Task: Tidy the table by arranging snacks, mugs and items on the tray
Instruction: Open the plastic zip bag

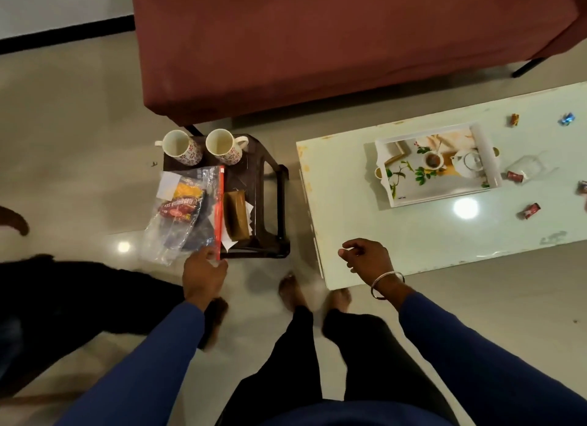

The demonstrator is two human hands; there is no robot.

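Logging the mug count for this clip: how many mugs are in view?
2. Both stand side by side at the far end of the stool, beyond the snack bag: left mug, right mug. The tray holds none; its teapot is only printed.

Left hand [203,274] outstretched, right hand [365,257] loosely curled

Two white ceramic mugs with red floral print [182,147] [224,146] stand upright and empty, side by side. Just in front of them lies a clear plastic zip bag with a red seal strip [187,209], flat, holding snack packets. A white rectangular tray with a printed teapot picture [436,167] lies level and unloaded. Small wrapped candies [529,211] [514,119] [567,119] [514,176] lie scattered around it.
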